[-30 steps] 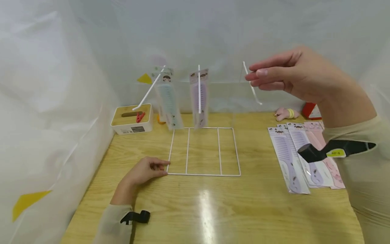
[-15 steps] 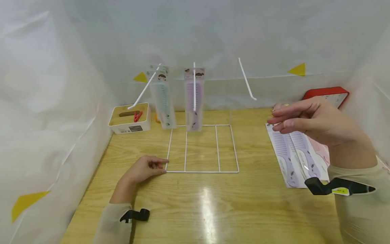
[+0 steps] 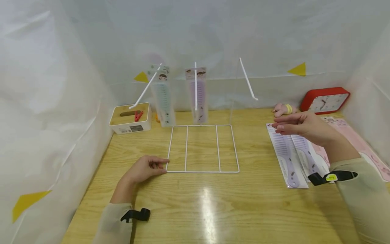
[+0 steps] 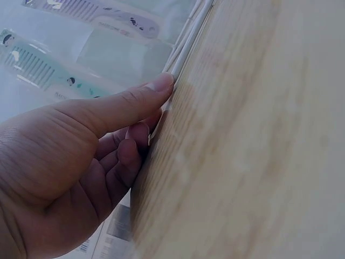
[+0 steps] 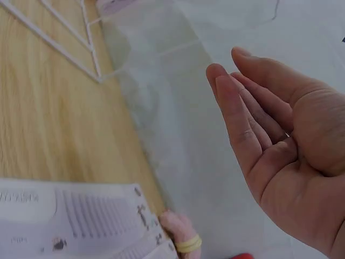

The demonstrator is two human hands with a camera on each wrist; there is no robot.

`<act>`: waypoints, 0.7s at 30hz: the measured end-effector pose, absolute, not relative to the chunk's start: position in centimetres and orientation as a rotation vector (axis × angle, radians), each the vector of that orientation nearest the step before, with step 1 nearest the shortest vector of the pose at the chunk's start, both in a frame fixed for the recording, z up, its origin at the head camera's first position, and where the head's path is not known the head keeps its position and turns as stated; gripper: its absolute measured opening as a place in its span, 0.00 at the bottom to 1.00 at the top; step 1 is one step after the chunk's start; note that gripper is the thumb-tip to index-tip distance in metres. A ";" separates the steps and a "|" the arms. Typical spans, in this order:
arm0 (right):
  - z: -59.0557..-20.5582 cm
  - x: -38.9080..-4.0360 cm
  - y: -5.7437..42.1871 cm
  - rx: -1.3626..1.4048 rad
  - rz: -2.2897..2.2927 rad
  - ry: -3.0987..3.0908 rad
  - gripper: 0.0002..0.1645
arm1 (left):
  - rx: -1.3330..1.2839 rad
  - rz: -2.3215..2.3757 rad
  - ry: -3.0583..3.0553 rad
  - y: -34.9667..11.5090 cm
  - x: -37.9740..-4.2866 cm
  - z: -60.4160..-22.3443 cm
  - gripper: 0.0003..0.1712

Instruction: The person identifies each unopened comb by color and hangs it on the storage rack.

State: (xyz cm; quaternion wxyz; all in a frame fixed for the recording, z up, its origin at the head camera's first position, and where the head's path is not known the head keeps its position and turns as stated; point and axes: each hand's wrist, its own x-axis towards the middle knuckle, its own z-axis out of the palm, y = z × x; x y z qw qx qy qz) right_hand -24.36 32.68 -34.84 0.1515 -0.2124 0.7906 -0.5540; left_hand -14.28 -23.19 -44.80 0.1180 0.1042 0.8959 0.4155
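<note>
My left hand (image 3: 144, 170) pinches the front left corner of a white wire display rack (image 3: 202, 172), whose base lies on the wooden table. In the left wrist view, the thumb (image 4: 135, 105) lies along the wire. Packaged teal combs (image 3: 164, 100) hang from the left prong, and packaged purple ones (image 3: 199, 96) from the middle prong. The right prong (image 3: 248, 79) carries nothing. My right hand (image 3: 309, 128) holds nothing, its fingers extended above packaged purple combs (image 3: 284, 154) on the table. Pink packaged combs (image 3: 359, 139) lie partly behind that wrist.
At the back left stands a white box with a wooden lid (image 3: 114, 115), a red clip (image 3: 138, 116) on top. A red clock (image 3: 326, 100) and a small pink thing with a yellow band (image 3: 283, 109) sit at the back right. White sheeting encloses the table.
My right hand has come down and right, from beside the rack's right prong to over the purple combs. The hanging combs sway slightly. My left hand stays on the rack's corner.
</note>
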 end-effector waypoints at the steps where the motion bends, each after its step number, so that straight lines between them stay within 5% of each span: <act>1: -35.4 -24.8 32.9 -0.549 -1.533 2.340 0.22 | 0.304 1.215 2.621 -23.2 -14.3 -44.8 0.20; 21: -42.8 -33.0 35.8 -0.237 -1.074 2.736 0.39 | 0.284 1.232 2.612 -23.1 -14.3 -44.5 0.18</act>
